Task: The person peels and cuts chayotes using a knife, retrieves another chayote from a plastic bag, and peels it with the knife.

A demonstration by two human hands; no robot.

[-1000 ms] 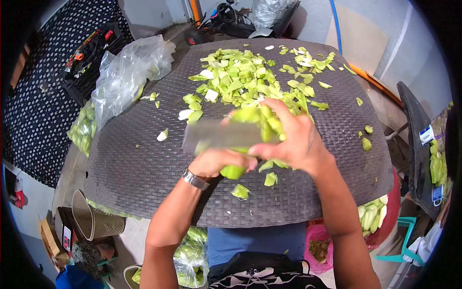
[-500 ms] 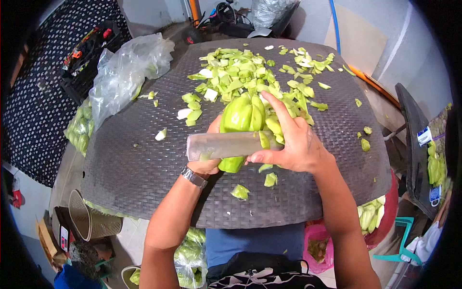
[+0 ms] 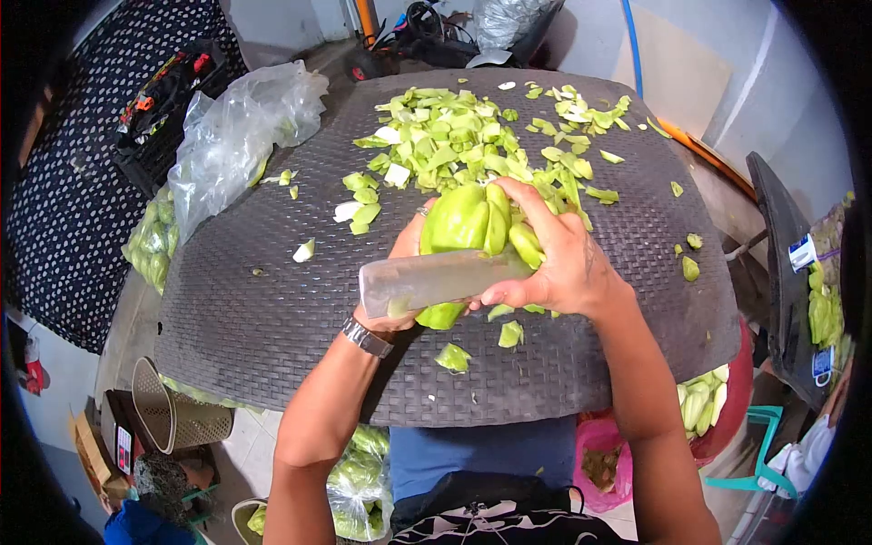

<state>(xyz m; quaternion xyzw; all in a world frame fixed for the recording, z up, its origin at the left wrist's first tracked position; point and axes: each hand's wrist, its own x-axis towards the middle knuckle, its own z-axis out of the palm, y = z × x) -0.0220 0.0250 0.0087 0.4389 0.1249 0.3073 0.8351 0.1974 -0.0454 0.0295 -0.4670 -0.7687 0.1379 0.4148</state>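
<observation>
one chayote [image 3: 456, 220] in the left hand [image 3: 385, 324], above the near middle of the tabletop [image 3: 263, 336]; palm mostly hidden behind the blade. cleaver [image 3: 427, 282] in the right hand [image 3: 577, 263], handle not visible. thumb and index finger spread apart, rest of grip hidden. blade crosswise over the front of the chayote, free end to the left and slightly lower, with the chayote's lower end showing below it. green slice [image 3: 525, 243] between chayote and right hand. metal wristwatch [image 3: 366, 337] on the left wrist. big heap of green peelings [image 3: 454, 136] beyond the hands, more scattered to its right. two loose scraps [image 3: 452, 357] [image 3: 510, 334] near the front edge. crumpled clear plastic bag [image 3: 241, 136] at far left.
</observation>
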